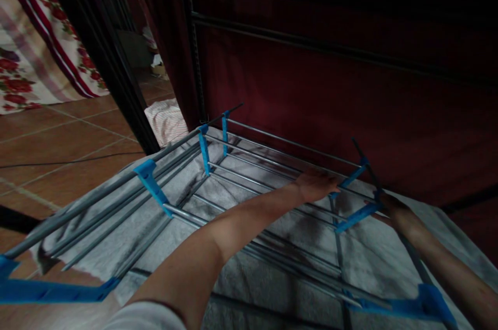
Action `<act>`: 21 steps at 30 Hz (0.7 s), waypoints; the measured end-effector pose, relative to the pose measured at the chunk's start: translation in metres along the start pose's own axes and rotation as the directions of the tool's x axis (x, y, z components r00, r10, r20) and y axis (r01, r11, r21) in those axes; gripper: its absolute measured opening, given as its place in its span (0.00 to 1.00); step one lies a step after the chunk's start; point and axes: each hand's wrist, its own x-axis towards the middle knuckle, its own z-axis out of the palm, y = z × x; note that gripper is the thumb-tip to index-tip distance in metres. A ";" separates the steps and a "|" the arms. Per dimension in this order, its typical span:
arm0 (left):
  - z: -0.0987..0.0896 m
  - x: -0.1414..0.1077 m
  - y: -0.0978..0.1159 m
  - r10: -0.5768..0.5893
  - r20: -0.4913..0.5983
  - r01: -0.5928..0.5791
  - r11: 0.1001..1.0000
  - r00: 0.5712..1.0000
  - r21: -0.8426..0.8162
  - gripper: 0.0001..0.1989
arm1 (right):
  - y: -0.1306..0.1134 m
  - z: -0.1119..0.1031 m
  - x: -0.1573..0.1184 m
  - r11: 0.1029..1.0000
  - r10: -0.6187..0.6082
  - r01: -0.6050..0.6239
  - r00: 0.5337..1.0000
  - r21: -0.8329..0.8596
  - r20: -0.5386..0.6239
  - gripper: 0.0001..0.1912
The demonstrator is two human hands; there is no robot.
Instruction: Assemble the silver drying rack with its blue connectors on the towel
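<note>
A rack of grey metal tubes (252, 156) joined by blue plastic brackets (357, 217) lies on a grey cloth. My left hand (317, 184) reaches across the rack to its far right part, fingers stretched beside a blue bracket and over the tubes. At the right side pole, my right hand (389, 208) is at the joint where a blue bracket meets the pole; its fingers are dark and partly hidden there. More blue brackets (151, 184) stand along the left pole, and another (420, 304) is at the near right.
The grey cloth (311, 283) covers the surface under the rack. Behind it hangs a dark red curtain (291, 91) with a metal bar across. A black post (97, 55) slants at the left, near a striped cloth (167, 120), tiled floor (70, 133) and floral fabric (50, 34).
</note>
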 end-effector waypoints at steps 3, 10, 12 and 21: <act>-0.002 0.000 0.000 0.000 0.030 0.001 1.000 1.000 -0.014 0.19 | 0.003 -0.001 0.002 1.000 0.003 -0.003 1.000 0.006 -0.011 0.11; -0.004 0.003 -0.002 -0.027 0.079 0.032 0.998 0.997 -0.058 0.19 | 0.002 0.000 0.002 1.000 -0.004 0.004 1.000 0.007 -0.003 0.12; -0.005 0.003 0.000 -0.054 0.088 0.060 0.996 0.995 -0.066 0.19 | -0.005 0.003 -0.003 1.000 0.006 -0.006 1.000 -0.002 -0.021 0.10; -0.028 -0.029 0.003 0.100 -0.062 -0.102 0.994 0.993 -0.033 0.16 | -0.038 0.020 -0.028 0.998 -0.016 0.013 0.999 -0.059 -0.052 0.09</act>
